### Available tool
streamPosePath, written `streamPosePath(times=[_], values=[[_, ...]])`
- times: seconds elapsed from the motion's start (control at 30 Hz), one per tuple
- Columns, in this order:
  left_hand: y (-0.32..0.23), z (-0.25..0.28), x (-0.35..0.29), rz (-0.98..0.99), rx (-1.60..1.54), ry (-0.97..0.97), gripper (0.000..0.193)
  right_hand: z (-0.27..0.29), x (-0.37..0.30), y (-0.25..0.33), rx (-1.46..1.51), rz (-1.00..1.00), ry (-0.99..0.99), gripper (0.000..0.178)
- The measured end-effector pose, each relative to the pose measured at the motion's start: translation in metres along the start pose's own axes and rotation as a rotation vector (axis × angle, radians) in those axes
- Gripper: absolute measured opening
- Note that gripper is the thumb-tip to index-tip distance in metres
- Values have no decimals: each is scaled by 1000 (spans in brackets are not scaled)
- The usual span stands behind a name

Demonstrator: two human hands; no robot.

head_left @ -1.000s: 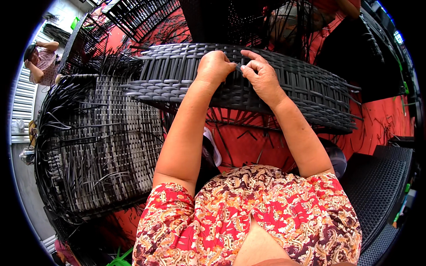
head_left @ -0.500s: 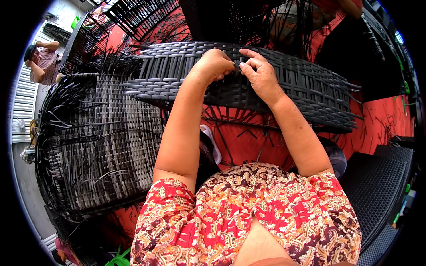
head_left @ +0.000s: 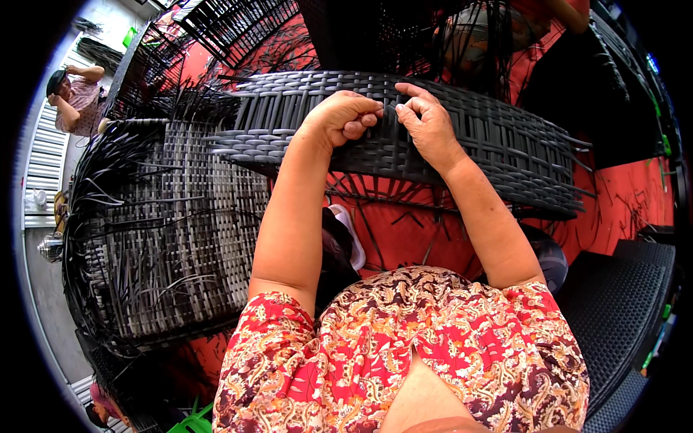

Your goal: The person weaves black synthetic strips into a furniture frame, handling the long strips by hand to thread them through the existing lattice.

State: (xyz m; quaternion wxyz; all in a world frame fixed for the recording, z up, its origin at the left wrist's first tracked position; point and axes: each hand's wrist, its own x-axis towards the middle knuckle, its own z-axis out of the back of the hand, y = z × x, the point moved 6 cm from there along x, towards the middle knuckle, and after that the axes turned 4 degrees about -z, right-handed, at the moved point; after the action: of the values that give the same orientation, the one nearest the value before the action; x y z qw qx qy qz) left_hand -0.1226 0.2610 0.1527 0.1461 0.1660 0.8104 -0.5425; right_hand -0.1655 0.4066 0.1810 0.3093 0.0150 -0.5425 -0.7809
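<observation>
A long, curved panel of dark grey woven wicker point(head_left: 498, 148) lies across in front of me. My left hand point(head_left: 343, 119) is closed over its middle, thumb and forefinger pinched on what looks like a dark wicker strand; most of it is hidden by the fingers. Just to the right, my right hand point(head_left: 427, 124) rests at the same part of the weave. Its forefinger is stretched out and its thumb stands apart, close to the pinched left fingertips. Loose strand ends stick out at both ends of the panel.
A larger, partly woven grey wicker piece point(head_left: 173, 231) with loose strands stands at the left. Strand scraps lie on the red floor point(head_left: 404, 238). A black woven seat point(head_left: 613, 310) is at the right. One person point(head_left: 79, 101) is at the far left, another point(head_left: 476, 36) at the back.
My left hand has dropped slightly and its fingers are curled tighter. My right hand has shifted a little, its thumb slightly farther right. The panel has barely moved.
</observation>
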Motion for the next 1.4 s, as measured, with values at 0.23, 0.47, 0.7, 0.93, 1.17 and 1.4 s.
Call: streamPosePath(times=[0.23,0.47,0.7,0.93,1.17,1.4], values=[[1,-7,4,6,43,-2,13,6,-2,0,-209,70,-99,16],[31,9,15,373,337,445,23,-16,-2,37,-403,379,75,15],[25,-17,4,-66,353,-46,21,-8,-19,6,-456,28,249,17],[21,-17,10,-64,782,25,7,-13,-19,-3,-431,58,196,14],[16,-17,7,-72,904,85,7,-14,-21,-1,-410,123,147,14],[20,-7,8,-29,779,52,9,-19,-20,5,-410,143,122,13]])
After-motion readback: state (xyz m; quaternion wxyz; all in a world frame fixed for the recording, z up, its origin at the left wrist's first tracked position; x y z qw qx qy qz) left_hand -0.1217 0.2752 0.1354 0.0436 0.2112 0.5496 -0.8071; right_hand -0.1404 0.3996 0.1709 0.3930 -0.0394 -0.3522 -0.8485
